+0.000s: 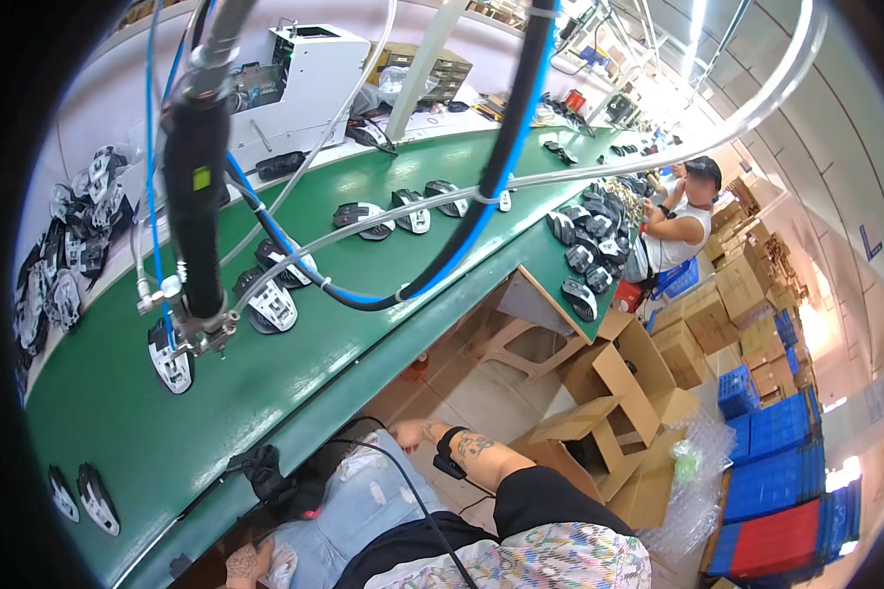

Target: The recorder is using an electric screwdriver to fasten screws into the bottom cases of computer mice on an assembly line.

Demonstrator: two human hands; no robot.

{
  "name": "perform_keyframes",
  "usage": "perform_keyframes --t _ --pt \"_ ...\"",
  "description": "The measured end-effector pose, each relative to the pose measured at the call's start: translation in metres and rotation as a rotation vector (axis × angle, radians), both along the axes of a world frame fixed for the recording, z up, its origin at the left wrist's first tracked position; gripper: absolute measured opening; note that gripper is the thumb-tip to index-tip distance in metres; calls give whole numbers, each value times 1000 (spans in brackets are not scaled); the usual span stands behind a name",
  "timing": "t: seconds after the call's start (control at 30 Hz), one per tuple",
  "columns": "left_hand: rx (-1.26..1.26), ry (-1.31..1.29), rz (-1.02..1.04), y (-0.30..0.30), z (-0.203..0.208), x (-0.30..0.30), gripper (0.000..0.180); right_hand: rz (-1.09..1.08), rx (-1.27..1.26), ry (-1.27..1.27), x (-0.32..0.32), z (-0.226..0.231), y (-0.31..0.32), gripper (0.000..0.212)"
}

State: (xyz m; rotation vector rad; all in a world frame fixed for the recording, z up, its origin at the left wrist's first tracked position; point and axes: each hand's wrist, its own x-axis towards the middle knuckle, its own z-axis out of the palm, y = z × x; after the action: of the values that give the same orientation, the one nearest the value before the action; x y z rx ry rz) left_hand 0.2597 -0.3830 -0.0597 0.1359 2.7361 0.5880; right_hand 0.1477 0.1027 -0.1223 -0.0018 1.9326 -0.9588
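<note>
My right hand (410, 434) hangs low beside my denim-clad leg (378, 486), below the green bench; a black band circles that tattooed forearm. At the lower edge, my left hand (248, 563) is by the other side of my lap, with its fingers hard to make out. Neither hand shows a thing in it. Above the bench hangs a black driver-like tool (194, 187) with a metal lower end. Close beneath it lies a white-and-black computer mouse shell (172, 358). More mouse shells (268, 306) sit in a spaced line along the bench.
The green bench (295, 393) runs from lower left to far right. Mouse shells (589, 240) are heaped on a side table, near a seated co-worker (683, 221). Open cartons (609, 393) and blue crates (771, 432) stand right. A white machine (314, 83) and black-blue hoses (442, 275) lie beyond.
</note>
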Motion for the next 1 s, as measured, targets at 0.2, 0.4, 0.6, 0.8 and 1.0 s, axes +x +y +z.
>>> perform_keyframes --t 0.2,0.4,0.6,0.8,1.0 --pt "22 24 -66 -11 -21 -3 54 -210 379 -220 54 -23 21 16" --pt "44 -321 189 4 -18 -5 49 -880 504 505 47 26 119 24" --pt "-54 176 11 30 18 -18 39 -974 477 362 55 89 99 35" --pt "114 0 -53 32 54 -5 41 -546 486 580 74 89 70 54" --pt "181 168 -116 45 76 5 35 265 -445 632 77 269 -46 54"
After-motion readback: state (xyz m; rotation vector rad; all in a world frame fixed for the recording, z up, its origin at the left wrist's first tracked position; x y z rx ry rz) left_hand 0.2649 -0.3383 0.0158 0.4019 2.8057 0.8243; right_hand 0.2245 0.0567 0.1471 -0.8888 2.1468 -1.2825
